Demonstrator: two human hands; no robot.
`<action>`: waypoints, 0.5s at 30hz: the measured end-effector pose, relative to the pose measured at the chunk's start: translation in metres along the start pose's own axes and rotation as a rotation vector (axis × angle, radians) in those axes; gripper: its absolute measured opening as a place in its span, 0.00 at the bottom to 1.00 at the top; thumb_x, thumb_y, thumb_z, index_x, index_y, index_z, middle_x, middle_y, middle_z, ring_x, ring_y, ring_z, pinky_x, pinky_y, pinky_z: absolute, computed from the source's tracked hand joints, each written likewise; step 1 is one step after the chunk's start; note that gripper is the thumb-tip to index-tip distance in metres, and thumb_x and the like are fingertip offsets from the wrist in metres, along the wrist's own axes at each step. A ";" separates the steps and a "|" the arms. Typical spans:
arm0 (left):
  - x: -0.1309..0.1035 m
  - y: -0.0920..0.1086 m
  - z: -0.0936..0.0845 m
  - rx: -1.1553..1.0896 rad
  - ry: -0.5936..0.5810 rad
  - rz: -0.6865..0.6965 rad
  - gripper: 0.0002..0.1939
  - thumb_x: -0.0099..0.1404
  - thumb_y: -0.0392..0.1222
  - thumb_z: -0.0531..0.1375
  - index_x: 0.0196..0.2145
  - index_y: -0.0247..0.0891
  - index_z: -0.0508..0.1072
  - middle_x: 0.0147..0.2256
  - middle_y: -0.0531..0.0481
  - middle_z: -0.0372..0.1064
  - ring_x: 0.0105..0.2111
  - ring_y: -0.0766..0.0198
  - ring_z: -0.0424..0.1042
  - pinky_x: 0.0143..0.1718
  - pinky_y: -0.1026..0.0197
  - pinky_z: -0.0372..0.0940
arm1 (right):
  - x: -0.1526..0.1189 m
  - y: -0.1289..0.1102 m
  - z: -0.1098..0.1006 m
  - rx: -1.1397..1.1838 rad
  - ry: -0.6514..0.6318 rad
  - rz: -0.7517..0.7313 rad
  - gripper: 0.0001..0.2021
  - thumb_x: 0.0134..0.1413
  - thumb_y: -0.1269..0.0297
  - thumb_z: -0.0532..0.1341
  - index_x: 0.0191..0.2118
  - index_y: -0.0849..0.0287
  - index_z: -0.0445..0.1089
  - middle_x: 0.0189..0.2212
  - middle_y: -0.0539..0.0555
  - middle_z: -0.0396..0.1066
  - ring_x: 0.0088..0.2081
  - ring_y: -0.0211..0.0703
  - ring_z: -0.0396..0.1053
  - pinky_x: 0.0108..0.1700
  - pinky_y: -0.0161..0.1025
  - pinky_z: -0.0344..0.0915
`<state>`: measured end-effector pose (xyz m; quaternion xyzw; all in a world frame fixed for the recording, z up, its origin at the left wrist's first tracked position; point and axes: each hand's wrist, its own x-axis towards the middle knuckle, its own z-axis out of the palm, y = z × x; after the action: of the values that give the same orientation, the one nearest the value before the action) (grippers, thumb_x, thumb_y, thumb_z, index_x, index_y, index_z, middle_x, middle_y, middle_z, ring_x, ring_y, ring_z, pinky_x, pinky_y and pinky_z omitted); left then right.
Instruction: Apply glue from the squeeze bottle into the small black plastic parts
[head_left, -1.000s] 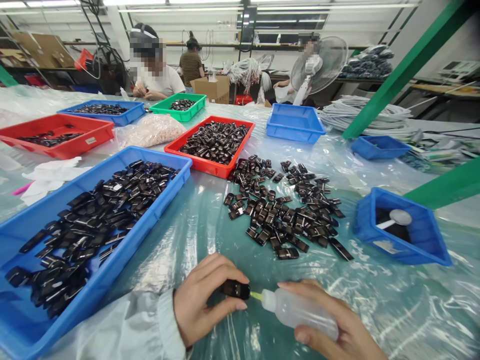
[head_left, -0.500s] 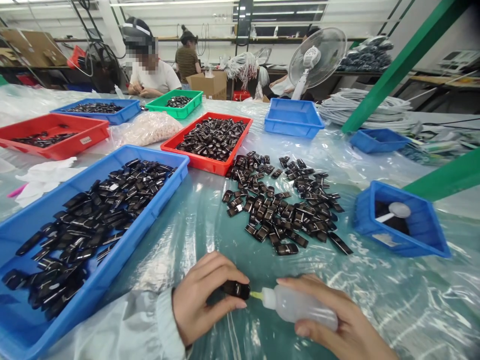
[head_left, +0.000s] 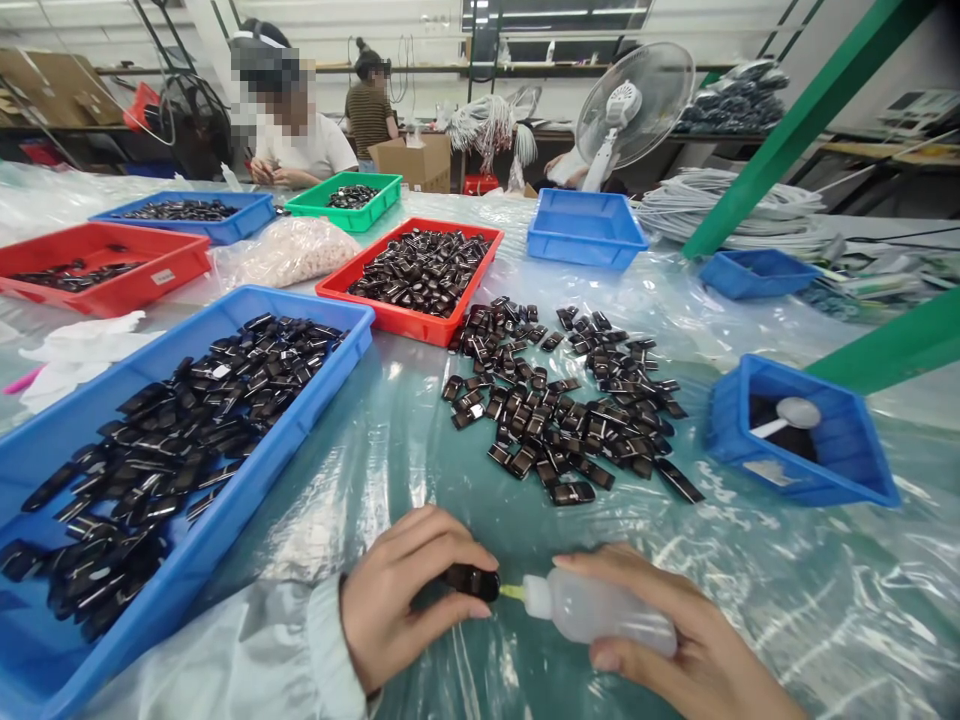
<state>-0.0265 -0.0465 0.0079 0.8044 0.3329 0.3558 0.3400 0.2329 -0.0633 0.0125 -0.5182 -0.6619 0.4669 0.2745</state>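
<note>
My left hand (head_left: 401, 595) pinches a small black part (head_left: 471, 581) between thumb and fingers near the table's front edge. My right hand (head_left: 682, 650) grips a translucent squeeze bottle (head_left: 592, 615) lying sideways. The bottle's yellow nozzle (head_left: 512, 592) touches the end of the black part. A loose pile of the same black parts (head_left: 559, 400) lies on the plastic-covered table just beyond my hands.
A large blue tray (head_left: 315, 395) of black parts stands at my left. A red tray (head_left: 409, 320) of parts sits behind the pile, a small blue bin (head_left: 832, 480) with a white scoop at the right. Further trays, a fan and seated people are at the back.
My hands, the black part and the bottle hold the same pose. Only the view has tilted slightly, shifting the table's contents a little upward.
</note>
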 end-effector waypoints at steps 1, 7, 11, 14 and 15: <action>0.000 0.000 0.000 0.002 -0.002 0.001 0.10 0.68 0.44 0.56 0.44 0.39 0.70 0.36 0.45 0.70 0.37 0.59 0.67 0.38 0.58 0.63 | 0.000 0.000 0.000 0.000 -0.002 -0.005 0.15 0.47 0.59 0.68 0.44 0.43 0.76 0.37 0.51 0.73 0.36 0.46 0.72 0.32 0.34 0.73; -0.002 -0.001 0.001 0.011 -0.005 -0.060 0.14 0.68 0.47 0.55 0.49 0.39 0.68 0.37 0.44 0.71 0.37 0.58 0.69 0.37 0.57 0.65 | -0.002 0.000 0.001 -0.033 0.011 -0.050 0.17 0.48 0.58 0.68 0.46 0.41 0.74 0.37 0.51 0.73 0.36 0.45 0.73 0.32 0.33 0.73; -0.002 -0.002 0.001 0.032 -0.071 -0.141 0.14 0.68 0.48 0.55 0.47 0.40 0.69 0.35 0.46 0.72 0.33 0.59 0.70 0.34 0.58 0.65 | -0.003 0.000 0.002 -0.083 0.048 -0.072 0.16 0.48 0.59 0.67 0.46 0.42 0.74 0.38 0.51 0.75 0.37 0.46 0.74 0.33 0.34 0.73; -0.002 0.000 0.000 0.062 -0.063 -0.148 0.12 0.69 0.45 0.54 0.47 0.40 0.69 0.36 0.46 0.70 0.31 0.61 0.68 0.32 0.59 0.65 | -0.003 -0.003 0.004 -0.098 0.078 -0.055 0.16 0.48 0.59 0.67 0.45 0.43 0.75 0.38 0.51 0.75 0.38 0.47 0.74 0.31 0.33 0.73; -0.002 0.000 0.000 0.059 -0.056 -0.142 0.13 0.69 0.43 0.53 0.49 0.40 0.68 0.36 0.45 0.69 0.32 0.61 0.68 0.33 0.59 0.65 | -0.003 -0.005 0.004 -0.096 0.095 -0.042 0.15 0.48 0.59 0.67 0.45 0.43 0.75 0.38 0.51 0.75 0.37 0.47 0.74 0.30 0.32 0.73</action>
<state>-0.0277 -0.0485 0.0071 0.7979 0.3901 0.2982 0.3496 0.2282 -0.0678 0.0154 -0.5386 -0.6803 0.4037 0.2901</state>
